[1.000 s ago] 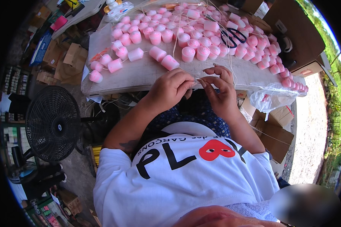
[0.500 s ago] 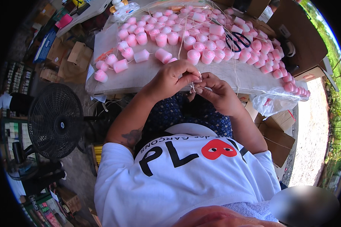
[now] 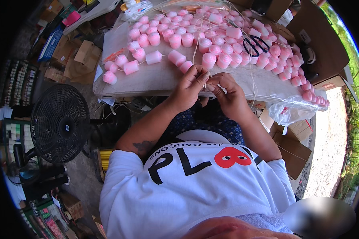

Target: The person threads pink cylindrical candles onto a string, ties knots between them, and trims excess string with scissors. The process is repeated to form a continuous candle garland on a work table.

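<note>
White string (image 3: 205, 85) being pinched between two hands

It is sitting above the near edge of the tabletop (image 3: 153, 81); the left hand (image 3: 189, 87) and right hand (image 3: 229, 95) are pinching it between thumbs and fingers, almost meeting. Being thin, it is probably handling as light, limp and slippery, best gripped near its end. Beyond, pink-and-white cylinders (image 3: 209, 61) are crowding together.

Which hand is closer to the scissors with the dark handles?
Right. The right hand is by the table edge, on the person's side of the scissors and slightly left; the left hand is farther off, more to their left.
</note>
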Motion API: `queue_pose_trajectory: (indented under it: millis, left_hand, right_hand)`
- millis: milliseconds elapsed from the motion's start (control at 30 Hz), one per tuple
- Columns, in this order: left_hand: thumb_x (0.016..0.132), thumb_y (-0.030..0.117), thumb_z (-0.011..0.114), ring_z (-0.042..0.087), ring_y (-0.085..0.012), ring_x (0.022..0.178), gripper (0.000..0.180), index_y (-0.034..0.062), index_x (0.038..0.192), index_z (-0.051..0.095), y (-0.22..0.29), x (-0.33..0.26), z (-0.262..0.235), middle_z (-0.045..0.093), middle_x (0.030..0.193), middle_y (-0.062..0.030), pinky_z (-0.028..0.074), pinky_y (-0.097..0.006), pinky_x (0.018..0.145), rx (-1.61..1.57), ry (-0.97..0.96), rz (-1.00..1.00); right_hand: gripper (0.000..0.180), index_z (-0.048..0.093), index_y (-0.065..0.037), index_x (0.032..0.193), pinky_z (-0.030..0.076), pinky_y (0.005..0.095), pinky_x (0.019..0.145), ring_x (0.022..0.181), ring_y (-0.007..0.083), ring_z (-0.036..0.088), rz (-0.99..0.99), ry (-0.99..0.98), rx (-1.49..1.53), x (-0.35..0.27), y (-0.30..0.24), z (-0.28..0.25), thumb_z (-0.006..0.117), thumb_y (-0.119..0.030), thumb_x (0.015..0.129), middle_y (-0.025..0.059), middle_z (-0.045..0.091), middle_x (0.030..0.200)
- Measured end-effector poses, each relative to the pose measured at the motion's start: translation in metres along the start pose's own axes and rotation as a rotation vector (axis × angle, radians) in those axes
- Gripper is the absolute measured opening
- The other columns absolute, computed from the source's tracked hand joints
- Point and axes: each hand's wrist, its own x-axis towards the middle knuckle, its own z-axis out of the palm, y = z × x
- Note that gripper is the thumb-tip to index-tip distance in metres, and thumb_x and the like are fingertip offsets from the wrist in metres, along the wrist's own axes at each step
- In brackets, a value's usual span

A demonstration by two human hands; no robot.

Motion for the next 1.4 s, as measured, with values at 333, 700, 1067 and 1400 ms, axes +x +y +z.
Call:
queue_pose_trajectory:
  millis: [333,700,1067,1400]
  left_hand:
    - [0.101,0.017,0.047,0.055,-0.0075,0.088,0.012,0.0064,0.106,0.048,-0.013,0.002,-0.015,0.052,0.096,-0.0011,0.048,-0.023,0.072,-0.220,-0.110,-0.024]
    - [0.100,0.016,0.048,0.056,-0.0077,0.083,0.010,0.0072,0.104,0.047,-0.010,-0.005,-0.015,0.055,0.091,-0.0011,0.048,-0.024,0.063,-0.213,-0.087,-0.113]
    - [0.098,0.011,0.052,0.053,-0.0057,0.058,0.010,0.0021,0.098,0.046,-0.004,-0.008,0.005,0.058,0.076,-0.0043,0.044,-0.021,0.048,0.507,0.074,0.272]
    - [0.095,0.007,0.056,0.061,-0.0091,0.065,0.011,0.0014,0.093,0.047,-0.002,-0.007,0.003,0.060,0.075,-0.0064,0.048,-0.024,0.054,0.563,0.123,0.305]
  right_hand:
    - [0.018,0.063,-0.001,0.106,0.043,0.0203,0.065,0.072,0.0018,0.049,0.402,-0.076,0.558,-0.008,0.004,0.002,0.058,-0.015,0.096,-0.0030,0.062,0.087]
    - [0.010,0.060,-0.002,0.099,0.046,0.0284,0.071,0.077,0.0182,0.058,0.041,0.011,0.071,-0.002,-0.007,0.000,0.061,-0.006,0.090,0.0057,0.061,0.085]
    - [0.015,0.060,0.002,0.103,0.048,0.0276,0.069,0.077,0.0178,0.062,0.246,0.064,0.212,-0.012,-0.011,0.005,0.059,-0.007,0.091,0.0074,0.067,0.088]
    - [0.022,0.062,0.001,0.111,0.045,0.0193,0.065,0.076,0.0043,0.057,0.417,-0.131,0.502,-0.008,-0.004,-0.013,0.056,-0.014,0.097,0.0026,0.069,0.094]
